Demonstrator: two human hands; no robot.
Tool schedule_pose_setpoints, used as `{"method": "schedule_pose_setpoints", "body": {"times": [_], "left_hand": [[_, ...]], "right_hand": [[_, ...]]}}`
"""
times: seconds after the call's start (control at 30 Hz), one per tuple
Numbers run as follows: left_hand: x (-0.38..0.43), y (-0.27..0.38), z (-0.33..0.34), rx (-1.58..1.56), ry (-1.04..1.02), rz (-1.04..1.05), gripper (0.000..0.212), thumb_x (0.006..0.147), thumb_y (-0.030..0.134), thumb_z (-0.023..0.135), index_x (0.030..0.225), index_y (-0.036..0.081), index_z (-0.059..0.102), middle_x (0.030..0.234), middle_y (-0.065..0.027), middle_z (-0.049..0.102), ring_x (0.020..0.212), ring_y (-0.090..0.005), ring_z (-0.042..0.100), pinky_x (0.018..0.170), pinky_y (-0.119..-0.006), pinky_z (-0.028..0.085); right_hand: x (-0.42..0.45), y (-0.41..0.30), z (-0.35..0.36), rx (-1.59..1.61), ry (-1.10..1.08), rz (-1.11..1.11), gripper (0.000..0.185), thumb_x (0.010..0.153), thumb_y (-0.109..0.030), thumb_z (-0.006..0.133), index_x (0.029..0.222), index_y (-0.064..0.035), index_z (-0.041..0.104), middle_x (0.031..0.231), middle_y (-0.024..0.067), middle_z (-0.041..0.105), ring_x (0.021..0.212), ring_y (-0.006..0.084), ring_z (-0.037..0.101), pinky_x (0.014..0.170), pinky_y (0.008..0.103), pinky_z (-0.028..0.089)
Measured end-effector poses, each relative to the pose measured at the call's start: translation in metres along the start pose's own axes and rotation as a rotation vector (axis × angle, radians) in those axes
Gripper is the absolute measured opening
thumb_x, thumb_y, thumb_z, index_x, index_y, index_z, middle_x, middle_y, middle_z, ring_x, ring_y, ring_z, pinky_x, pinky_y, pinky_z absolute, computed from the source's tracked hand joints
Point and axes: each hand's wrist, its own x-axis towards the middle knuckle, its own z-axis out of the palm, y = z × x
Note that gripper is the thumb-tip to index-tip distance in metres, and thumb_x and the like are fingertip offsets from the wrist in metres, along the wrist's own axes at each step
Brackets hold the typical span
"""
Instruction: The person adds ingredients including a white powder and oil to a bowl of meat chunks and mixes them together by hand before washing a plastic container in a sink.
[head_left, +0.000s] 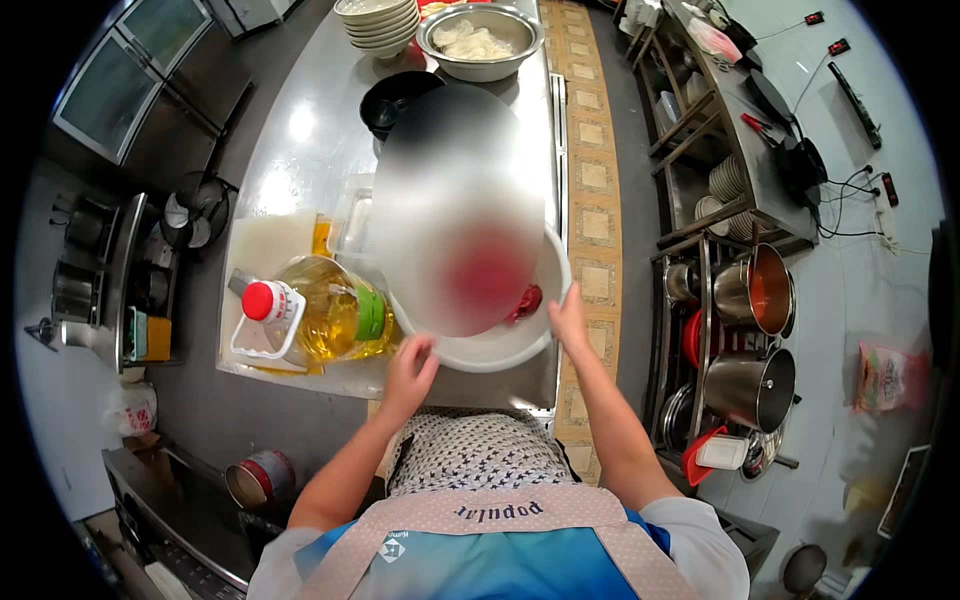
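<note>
A large white basin (491, 360) sits at the near end of a stainless steel table, with dark red pieces, likely meat (527, 301), inside it. A blurred oval hides much of the basin and its contents. At the basin's right rim is my right hand (570, 319), fingers closed over the edge. My left hand (412, 369) is by the near left rim, fingers slightly apart; whether it touches the rim is unclear. Just left of it, a big plastic bottle of yellow oil (337, 311) with a red cap stands at a white cutting board (259, 244).
Farther up the steel table (277, 161) are a clear plastic container (352, 217), a black bowl (379, 109), a metal basin of pale noodle-like food (480, 64) and stacked bowls (382, 26). Racks with steel pots (742, 390) stand to the right. A floor fan (196, 210) is left.
</note>
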Motion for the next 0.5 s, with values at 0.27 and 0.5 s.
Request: {"method": "schedule_pose_setpoints", "body": {"times": [0.27, 0.5], "left_hand": [[0.14, -0.05, 0.122, 0.374, -0.011, 0.114, 0.031, 0.078, 0.018, 0.056, 0.105, 0.002, 0.053, 0.1, -0.0131, 0.055, 0.086, -0.0231, 0.054, 0.073, -0.033, 0.044], [0.083, 0.021, 0.134, 0.631, -0.648, 0.262, 0.038, 0.075, 0.02, 0.06, 0.108, 0.003, 0.053, 0.102, -0.0145, 0.054, 0.091, -0.0251, 0.053, 0.078, -0.035, 0.041]], "right_hand": [[-0.081, -0.005, 0.009, 0.069, -0.079, 0.088, 0.037, 0.076, -0.005, 0.049, 0.105, 0.0021, 0.028, 0.095, 0.0271, 0.05, 0.09, 0.0387, 0.053, 0.078, 0.0414, 0.041], [-0.082, -0.018, -0.01, 0.098, -0.056, 0.15, 0.036, 0.079, -0.012, 0.055, 0.103, 0.0008, 0.032, 0.096, 0.0254, 0.054, 0.092, 0.0374, 0.055, 0.076, 0.0395, 0.043]]}}
